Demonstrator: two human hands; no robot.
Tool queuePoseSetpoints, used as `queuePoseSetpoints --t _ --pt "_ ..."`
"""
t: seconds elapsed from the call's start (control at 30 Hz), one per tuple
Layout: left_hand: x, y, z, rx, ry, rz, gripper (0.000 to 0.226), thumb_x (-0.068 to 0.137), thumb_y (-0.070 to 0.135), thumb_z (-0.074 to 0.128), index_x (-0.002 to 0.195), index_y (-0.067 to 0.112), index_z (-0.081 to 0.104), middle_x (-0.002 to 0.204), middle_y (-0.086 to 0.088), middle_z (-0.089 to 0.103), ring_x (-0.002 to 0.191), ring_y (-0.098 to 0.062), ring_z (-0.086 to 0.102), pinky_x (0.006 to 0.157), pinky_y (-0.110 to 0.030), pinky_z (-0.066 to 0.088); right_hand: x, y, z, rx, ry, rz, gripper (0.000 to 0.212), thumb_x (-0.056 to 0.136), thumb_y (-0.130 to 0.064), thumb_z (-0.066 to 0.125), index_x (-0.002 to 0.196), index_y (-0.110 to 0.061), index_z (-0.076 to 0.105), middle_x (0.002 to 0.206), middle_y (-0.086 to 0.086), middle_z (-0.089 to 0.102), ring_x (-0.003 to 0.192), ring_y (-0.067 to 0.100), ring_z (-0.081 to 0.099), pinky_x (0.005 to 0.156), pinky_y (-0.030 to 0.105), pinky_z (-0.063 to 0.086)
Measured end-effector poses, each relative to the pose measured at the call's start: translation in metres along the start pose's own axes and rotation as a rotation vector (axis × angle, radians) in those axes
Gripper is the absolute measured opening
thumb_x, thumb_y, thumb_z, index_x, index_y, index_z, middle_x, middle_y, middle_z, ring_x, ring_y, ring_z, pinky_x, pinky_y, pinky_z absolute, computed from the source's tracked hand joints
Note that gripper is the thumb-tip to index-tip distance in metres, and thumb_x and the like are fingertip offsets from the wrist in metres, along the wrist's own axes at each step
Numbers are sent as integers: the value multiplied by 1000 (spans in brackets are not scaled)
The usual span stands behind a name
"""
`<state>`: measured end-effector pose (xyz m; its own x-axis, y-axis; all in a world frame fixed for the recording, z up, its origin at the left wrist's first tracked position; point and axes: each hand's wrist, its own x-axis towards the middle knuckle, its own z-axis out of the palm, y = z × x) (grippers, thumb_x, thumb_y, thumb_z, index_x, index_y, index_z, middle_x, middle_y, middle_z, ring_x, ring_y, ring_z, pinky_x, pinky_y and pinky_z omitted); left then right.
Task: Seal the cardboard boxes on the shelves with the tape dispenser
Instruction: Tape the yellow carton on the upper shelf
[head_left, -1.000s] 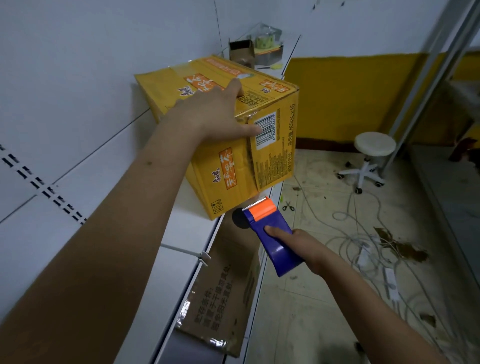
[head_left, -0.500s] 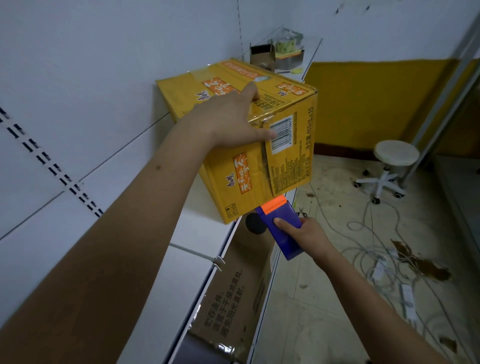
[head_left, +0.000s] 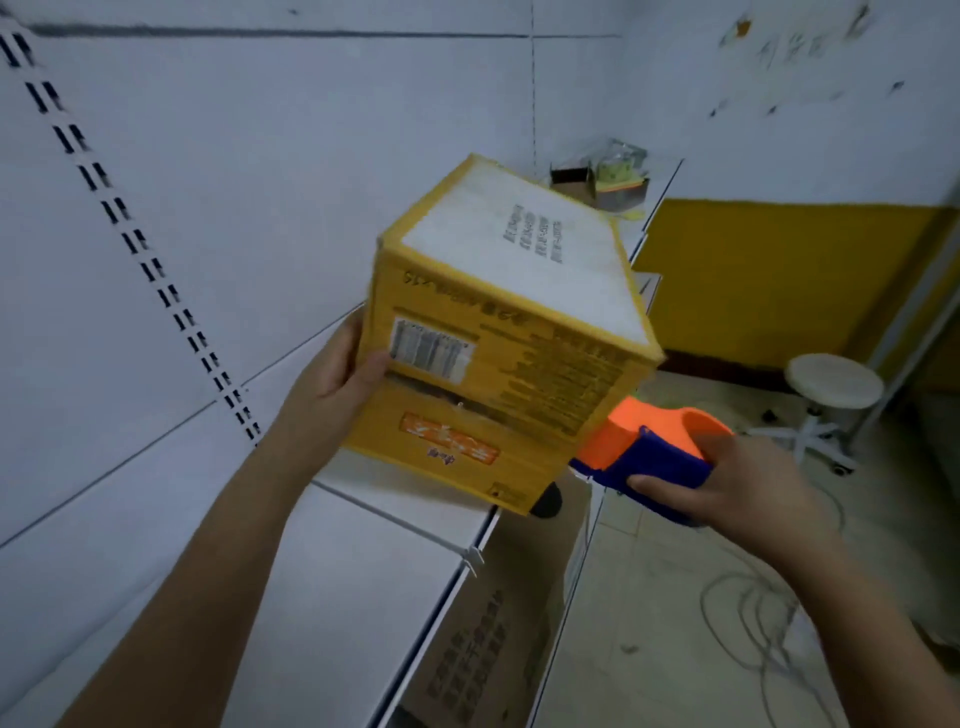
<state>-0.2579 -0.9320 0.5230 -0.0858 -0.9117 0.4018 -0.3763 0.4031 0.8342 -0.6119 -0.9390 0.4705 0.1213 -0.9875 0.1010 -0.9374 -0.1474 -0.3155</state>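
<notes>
On the white shelf, at about 12 o'clock from the person, the yellow cardboard box is standing tilted on its lower edge, and the left hand is holding it, with the thumb pressing on the face beside the barcode. This face is showing a seam between two flaps with a small dark gap and no tape that I can see, so I judge the sealing of this side is not yet done. At 3 o'clock of the box, the right hand is gripping the blue and orange tape dispenser, its grip clamped around the handle, its orange head just beside the box corner. Below the shelf another brown box is waiting.
</notes>
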Motion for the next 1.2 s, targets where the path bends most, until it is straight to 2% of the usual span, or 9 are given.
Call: queuePoseSetpoints --t 0.1,0.17,0.27,0.37,0.53,0.7,0.83,0.97,1.2 --pt "-9 -30 1 180 237 -70 38 104 29 51 142 28 46 123 29 61 119 -3 57 90 -10 44 -1 -26 -4 -164 -34 -88 55 74 -81 51 78 -27 43 64 -10 49 55 0 44 45 18 28" --pt "-13 -33 7 393 457 -68 61 98 12 60 153 19 33 146 8 45 138 -12 40 108 -15 33 3 -40 12 -115 -50 -138 60 74 -84 48 83 -25 45 66 -7 51 57 2 48 49 19 39" --pt "-9 -8 14 588 645 220 54 91 -1 54 143 7 46 142 -12 46 136 -24 42 116 -32 34 10 -52 41 -25 13 -157 89 58 -100 22 87 -22 53 72 -2 61 62 13 60 60 36 58" --pt "21 22 15 600 411 433 35 93 6 49 125 10 62 129 -5 57 124 -20 52 106 -41 43 11 -59 49 -17 37 -141 93 55 -101 15 89 -23 52 73 -2 62 63 14 62 60 37 59" --pt "98 48 19 598 101 206 28 100 26 46 113 21 70 120 4 64 115 -11 58 101 -35 45 3 -73 24 -131 21 -114 67 74 -86 43 91 -22 51 72 -4 60 62 10 59 58 28 56" --pt "168 34 32 858 -337 -145 57 104 58 28 152 30 38 162 -1 30 149 -22 27 120 -43 21 5 -85 -10 -347 57 -69 58 79 -82 44 81 -25 42 62 -7 44 49 4 39 42 21 24" --pt "178 8 38 951 -392 -187 65 101 66 16 159 35 15 168 0 6 155 -22 3 123 -53 3 2 -93 -9 -394 73 5 61 80 -82 43 67 -22 39 57 -4 44 46 8 41 41 21 27" --pt "180 10 36 979 -417 -180 66 101 66 15 159 36 10 169 -1 4 155 -23 2 123 -52 2 -13 -84 -14 -480 -40 32 60 84 -81 36 68 -23 38 60 -4 47 48 8 42 42 21 29" --pt "185 5 41 1044 -422 -139 73 96 70 11 160 33 9 169 -1 4 155 -25 5 121 -56 6 -21 -77 -19 -538 -8 67 63 80 -84 35 64 -23 39 59 -4 48 47 8 44 42 21 29"
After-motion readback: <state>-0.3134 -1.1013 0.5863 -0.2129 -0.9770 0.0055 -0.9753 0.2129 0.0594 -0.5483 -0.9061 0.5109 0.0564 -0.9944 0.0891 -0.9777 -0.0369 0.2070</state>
